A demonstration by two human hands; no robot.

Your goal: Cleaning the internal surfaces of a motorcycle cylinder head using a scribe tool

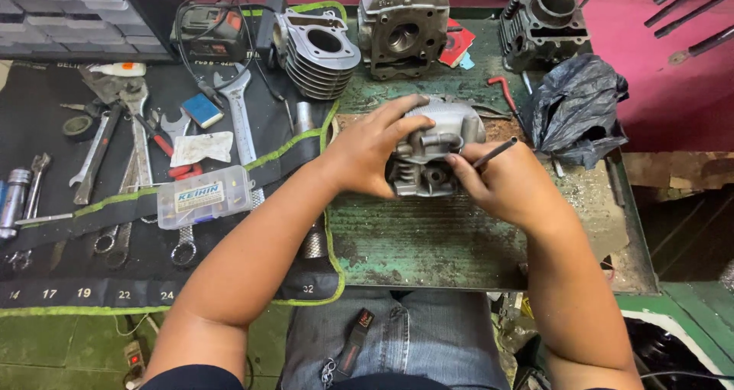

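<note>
My left hand [372, 151] is curled in a grip, fingers spread over the top and thumb below. My right hand [501, 182] is pinched shut, knuckles up. Both bare forearms reach forward, converging.

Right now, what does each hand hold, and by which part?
The left hand grips the grey engine head by its top left side; the right hand pinches a thin rod near its lower end.

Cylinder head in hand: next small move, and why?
Probably ease the thin rod a little deeper into the cylinder head. The right hand pinches the rod with its lower end at the casting's front face, while the left hand clamps the head from the top and side, so it looks steady enough for a careful push.
</note>
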